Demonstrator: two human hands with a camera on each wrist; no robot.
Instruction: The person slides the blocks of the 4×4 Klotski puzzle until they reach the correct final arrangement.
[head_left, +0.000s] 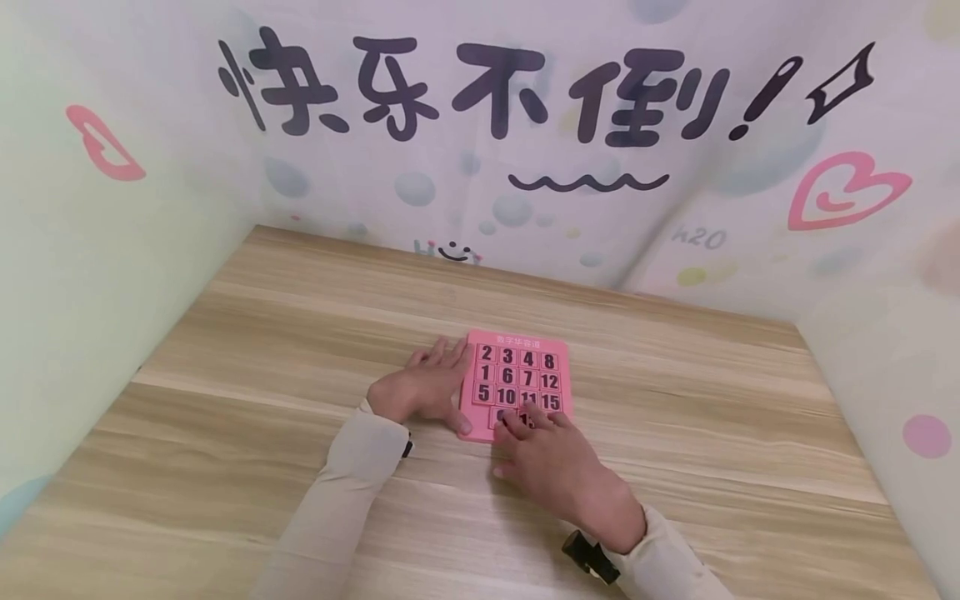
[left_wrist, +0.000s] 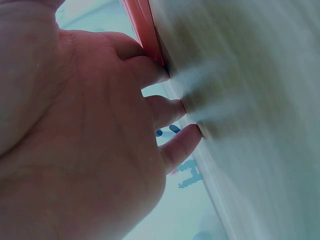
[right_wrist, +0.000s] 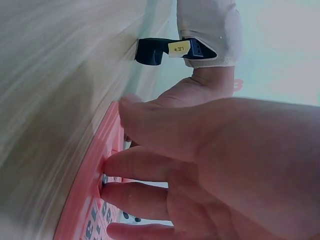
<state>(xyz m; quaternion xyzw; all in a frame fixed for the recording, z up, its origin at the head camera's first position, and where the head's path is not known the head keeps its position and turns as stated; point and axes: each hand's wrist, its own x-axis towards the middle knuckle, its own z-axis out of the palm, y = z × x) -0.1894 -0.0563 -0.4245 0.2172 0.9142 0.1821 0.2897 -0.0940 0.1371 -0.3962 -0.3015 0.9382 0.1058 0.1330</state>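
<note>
A pink sliding number puzzle (head_left: 517, 375) lies flat on the table, its black numbers upright in the head view. My left hand (head_left: 426, 386) is at its left side, thumb on the lower left corner and fingers spread along the edge. In the left wrist view, fingertips (left_wrist: 192, 131) rest on the wood beside the pink edge. My right hand (head_left: 558, 462) reaches over the bottom row, fingertips touching the number tiles there and partly covering them. Bare pink shows at that row's left end. The right thumb (right_wrist: 145, 117) is off the tiles, by the near edge.
The wood-grain table (head_left: 720, 450) extends on every side of the puzzle. A printed cloth (head_left: 420, 192) with large black characters hangs behind it, and pale walls stand left and right. Each wrist wears a dark strap-on device (head_left: 591, 557).
</note>
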